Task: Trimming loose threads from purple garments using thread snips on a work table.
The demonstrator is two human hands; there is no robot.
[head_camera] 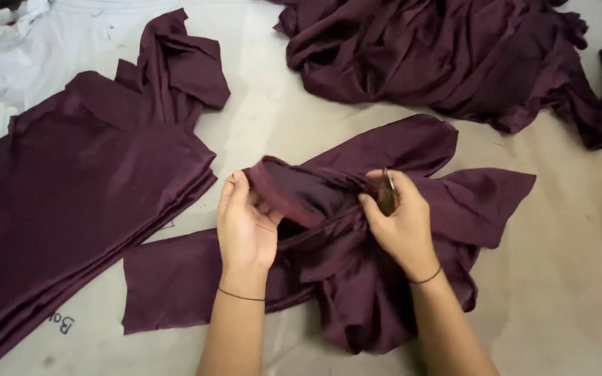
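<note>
While my left hand pinches the folded hem band of the maroon garment between thumb and fingers, lifting it so the opening stays spread and the seam faces me, my right hand closes around a small pair of thread snips, blades angled toward that edge, with a bunch of the cloth caught under its fingers. The garment lies crumpled on the beige table cover directly in front of me, one panel trailing flat to my left, the rest gathered under my right wrist, which I judge keeps the slippery fabric from sliding as I work the hem. A thin dark thread band sits on each wrist. To my left a neat stack of folded maroon pieces rests with edges aligned, partly over a pale sheet. Beyond my hands a loose heap of maroon garments lies tumbled, well apart from the stack.
</note>
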